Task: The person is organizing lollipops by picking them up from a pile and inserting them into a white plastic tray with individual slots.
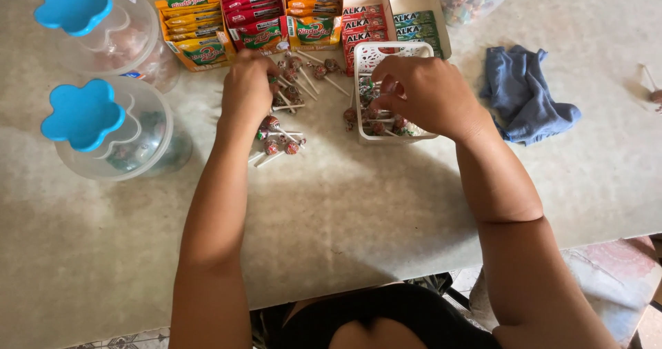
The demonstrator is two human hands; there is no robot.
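The person's left hand (246, 90) rests over a loose pile of lollipops (289, 107) on the tabletop (358, 204), fingers curled down among them; it seems to be pinching some, though the fingertips are hidden, so the grip cannot be told for certain. The right hand (422, 94) is curled over the small white basket (396, 51), fingers closed around what looks like one or two lollipops inside it.

The lollipops lie in two groups: the scattered pile under and just below the left hand, and a bunch inside the basket. Those on the tabletop lie flat, their white sticks pointing every which way, several slanting toward the lower left, wrapped heads mostly toward the hands. In the basket the sticks run roughly along its length.

Risks, as a judgement: the sticks cross each other, so lifting one could drag others and roll them toward the tabletop's near edge. The light basket could tip or slide if the right hand presses on its rim. The candy boxes (227, 25) stand just behind, and a sweep of the left hand might knock them. Two clear jars with blue lids (83, 114) sit well apart to the left, and a blue cloth (527, 94) lies to the right.
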